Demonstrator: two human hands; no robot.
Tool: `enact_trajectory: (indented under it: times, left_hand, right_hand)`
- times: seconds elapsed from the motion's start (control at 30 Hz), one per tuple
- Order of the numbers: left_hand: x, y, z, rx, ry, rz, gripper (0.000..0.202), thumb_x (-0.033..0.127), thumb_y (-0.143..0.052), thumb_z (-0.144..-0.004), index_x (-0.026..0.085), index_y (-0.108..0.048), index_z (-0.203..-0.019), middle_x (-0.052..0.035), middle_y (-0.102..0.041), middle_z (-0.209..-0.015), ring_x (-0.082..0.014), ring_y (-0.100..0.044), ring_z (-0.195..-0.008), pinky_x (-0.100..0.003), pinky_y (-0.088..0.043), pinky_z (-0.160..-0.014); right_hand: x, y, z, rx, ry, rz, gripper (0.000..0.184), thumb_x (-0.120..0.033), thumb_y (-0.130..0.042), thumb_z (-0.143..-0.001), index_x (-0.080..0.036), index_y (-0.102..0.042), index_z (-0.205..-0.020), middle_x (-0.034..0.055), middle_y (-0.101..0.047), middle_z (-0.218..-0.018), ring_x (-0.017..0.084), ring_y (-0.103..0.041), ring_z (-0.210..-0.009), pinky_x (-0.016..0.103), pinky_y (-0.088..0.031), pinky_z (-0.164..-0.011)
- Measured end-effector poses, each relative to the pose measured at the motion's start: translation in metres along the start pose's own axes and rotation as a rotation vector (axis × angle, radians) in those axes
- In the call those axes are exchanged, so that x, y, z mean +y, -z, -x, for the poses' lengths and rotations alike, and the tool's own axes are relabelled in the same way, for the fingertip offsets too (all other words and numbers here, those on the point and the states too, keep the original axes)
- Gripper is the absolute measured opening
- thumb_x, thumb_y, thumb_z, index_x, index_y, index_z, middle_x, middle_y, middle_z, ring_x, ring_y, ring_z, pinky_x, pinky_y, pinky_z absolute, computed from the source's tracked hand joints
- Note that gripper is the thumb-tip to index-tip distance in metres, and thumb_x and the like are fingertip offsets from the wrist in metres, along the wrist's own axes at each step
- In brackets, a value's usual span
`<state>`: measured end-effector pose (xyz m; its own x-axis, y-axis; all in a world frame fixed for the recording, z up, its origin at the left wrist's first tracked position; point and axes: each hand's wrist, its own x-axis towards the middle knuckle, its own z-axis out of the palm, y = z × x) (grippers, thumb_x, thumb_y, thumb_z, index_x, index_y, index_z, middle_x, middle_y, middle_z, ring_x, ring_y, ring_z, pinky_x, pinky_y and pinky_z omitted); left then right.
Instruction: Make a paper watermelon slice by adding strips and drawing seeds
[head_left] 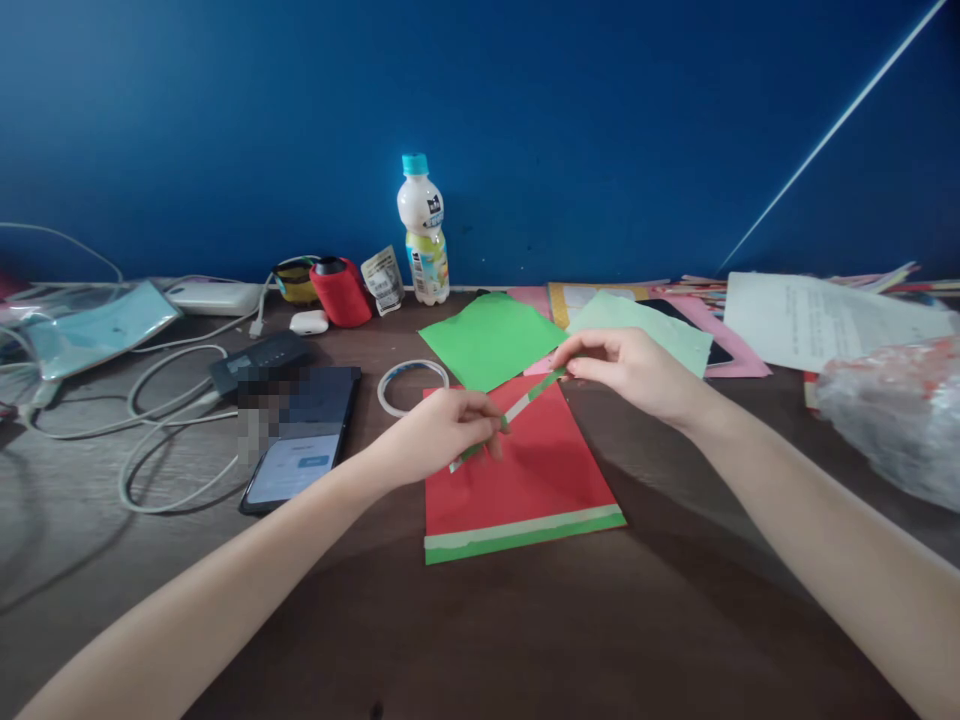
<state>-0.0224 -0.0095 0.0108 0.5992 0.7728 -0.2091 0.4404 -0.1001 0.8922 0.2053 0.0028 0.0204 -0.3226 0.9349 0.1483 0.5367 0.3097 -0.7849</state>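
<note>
A narrow strip of green and white paper (pixel 519 408) stretches at a slant between my hands. My left hand (pixel 457 430) pinches its lower part, and one end sticks out below the fingers. At the upper end, my right hand (pixel 611 365) grips the strip between thumb and fingers. Both hands are above a red sheet of paper (pixel 517 490), which lies on the dark table. Along the sheet's near edge runs a band (pixel 525 535), pale green above and bright green below. Behind it lies a bright green sheet (pixel 491 340), its near corner close to the red one.
On the left are a smartphone (pixel 307 440), a black device (pixel 262 360) and looped white cables (pixel 139 440). A roll of tape (pixel 386 390) lies beside the red sheet. A bottle (pixel 424 230) stands by the blue wall. Pale green paper (pixel 637 320) and crumpled clear plastic (pixel 900 420) are on the right.
</note>
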Motion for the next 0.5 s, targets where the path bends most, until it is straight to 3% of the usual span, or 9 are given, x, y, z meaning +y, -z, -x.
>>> enact_trajectory:
  times: [0.13, 0.23, 0.27, 0.37, 0.5]
  left_hand:
    - [0.001, 0.0, -0.001, 0.028, -0.001, 0.015, 0.015, 0.026, -0.045, -0.078, 0.015, -0.054, -0.077, -0.0028, -0.065, -0.067, -0.0091, -0.053, -0.053, -0.019, -0.04, -0.044]
    - [-0.001, 0.0, -0.003, 0.073, 0.012, 0.026, 0.014, 0.026, -0.045, -0.078, 0.015, -0.054, -0.075, -0.0032, -0.065, -0.068, -0.0089, -0.052, -0.05, -0.019, -0.04, -0.042]
    - [-0.002, 0.0, -0.004, 0.086, 0.014, 0.031, 0.014, 0.026, -0.045, -0.078, 0.015, -0.054, -0.075, -0.0031, -0.065, -0.068, -0.0083, -0.051, -0.048, -0.019, -0.04, -0.042]
    - [-0.004, -0.002, -0.004, 0.109, 0.008, 0.046, 0.015, 0.027, -0.045, -0.079, 0.015, -0.054, -0.075, -0.0028, -0.065, -0.069, -0.0077, -0.05, -0.045, -0.019, -0.04, -0.04]
    - [0.0, -0.007, 0.0, 0.148, -0.033, 0.03, 0.016, 0.027, -0.044, -0.08, 0.016, -0.055, -0.078, -0.0021, -0.066, -0.073, -0.0068, -0.05, -0.044, -0.019, -0.04, -0.04]
  right_hand:
    - [0.004, -0.001, -0.002, 0.189, -0.003, 0.04, 0.016, -0.02, -0.045, -0.079, -0.02, -0.061, -0.084, 0.004, -0.064, -0.09, 0.016, -0.059, -0.08, 0.03, -0.047, -0.067]
    - [-0.006, -0.006, 0.002, 0.407, 0.133, 0.151, 0.012, -0.018, -0.049, -0.077, -0.02, -0.061, -0.081, 0.0045, -0.059, -0.091, 0.016, -0.056, -0.083, 0.029, -0.045, -0.068]
    - [-0.011, -0.009, 0.004, 0.423, 0.19, 0.174, 0.011, -0.017, -0.05, -0.077, -0.02, -0.06, -0.079, 0.0041, -0.059, -0.088, 0.016, -0.055, -0.081, 0.028, -0.044, -0.067]
    - [-0.024, -0.021, 0.011, 0.286, 0.299, 0.182, 0.011, -0.017, -0.05, -0.079, -0.019, -0.06, -0.08, 0.0025, -0.058, -0.083, 0.013, -0.053, -0.072, 0.025, -0.043, -0.06]
    - [-0.027, -0.042, 0.019, 0.149, 0.295, 0.187, 0.013, -0.015, -0.05, -0.08, -0.017, -0.063, -0.083, 0.0022, -0.06, -0.082, 0.011, -0.053, -0.069, 0.025, -0.043, -0.063]
